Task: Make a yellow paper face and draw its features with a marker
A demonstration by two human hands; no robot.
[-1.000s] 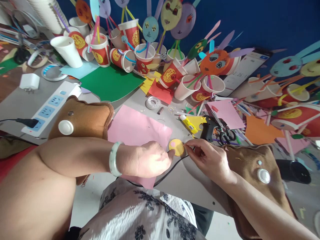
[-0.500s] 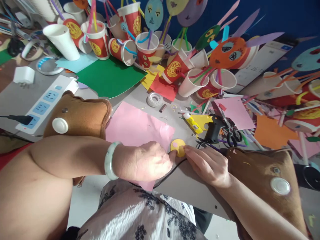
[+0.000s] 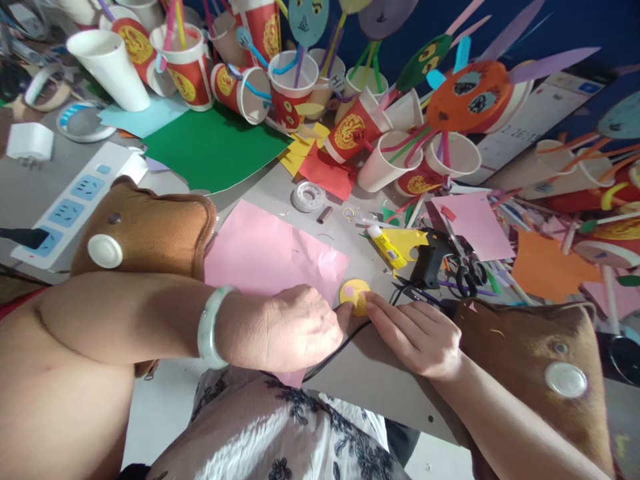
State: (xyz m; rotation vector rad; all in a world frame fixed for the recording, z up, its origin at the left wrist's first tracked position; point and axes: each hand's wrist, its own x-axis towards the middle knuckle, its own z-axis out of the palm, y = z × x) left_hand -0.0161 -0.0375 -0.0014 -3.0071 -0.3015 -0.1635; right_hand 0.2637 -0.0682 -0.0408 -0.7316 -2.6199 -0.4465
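Note:
A small yellow paper circle (image 3: 359,306) with a pale pink patch lies low over the table between my two hands. My left hand (image 3: 283,330) has curled fingers, with its thumb tip at the circle's left edge; whatever is tucked under those fingers is hidden. From the other side, my right hand (image 3: 417,333) presses its bunched fingertips on the circle's right edge. Under and behind my left hand is a sheet of pink paper (image 3: 265,247). A black cord (image 3: 345,347) runs beneath the circle.
Beyond my hands lie a glue stick (image 3: 386,247), a black glue gun (image 3: 429,261), scissors (image 3: 466,270) and a tape roll (image 3: 308,196). Decorated paper cups (image 3: 185,70) crowd the back. Brown cushions (image 3: 150,230) lie under both forearms; a power strip (image 3: 70,210) is at left.
The camera view has shifted slightly. Both hands stay at the yellow paper circle, nearly in the same pose.

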